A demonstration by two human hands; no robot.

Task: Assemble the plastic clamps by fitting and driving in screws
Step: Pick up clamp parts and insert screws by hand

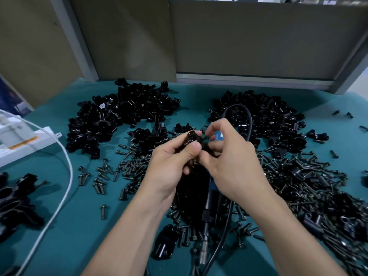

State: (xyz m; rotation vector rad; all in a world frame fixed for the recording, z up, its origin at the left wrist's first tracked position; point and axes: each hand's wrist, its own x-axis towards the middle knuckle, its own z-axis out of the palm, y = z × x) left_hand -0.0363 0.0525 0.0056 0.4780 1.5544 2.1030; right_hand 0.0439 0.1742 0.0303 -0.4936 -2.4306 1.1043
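Holding one black clamp (193, 138) up above the middle of the table, in the left hand (171, 164), with thumb on top and fingers curled tight round it. Pinching a small dark bit (205, 134) right at the top of the clamp, between thumb and first finger of the right hand (231, 158); too tiny to tell if a screw or not. Other right fingers curled in as well. Hand against hand, touching. Under the right hand, flat on the table, a blue screwdriver tool (211, 198), metal tip toward the near edge, with a black cord (249, 122) looping up behind the hands. All around on the green table cover (79, 226), lots and lots of little dark screws (129, 168). Farther back, two big heaps of black clamp parts: left heap (123, 116) and right heap (268, 120), well apart. Near the left edge, a small bunch of black clamps (16, 200) off alone. By the near edge, one more black piece (165, 242) lying beside the tool tip. On the far left, a white box (20, 140) with a white cord (66, 176) curving down across the cover. Behind the table, plain brown-grey boards (258, 36) standing up like a wall.
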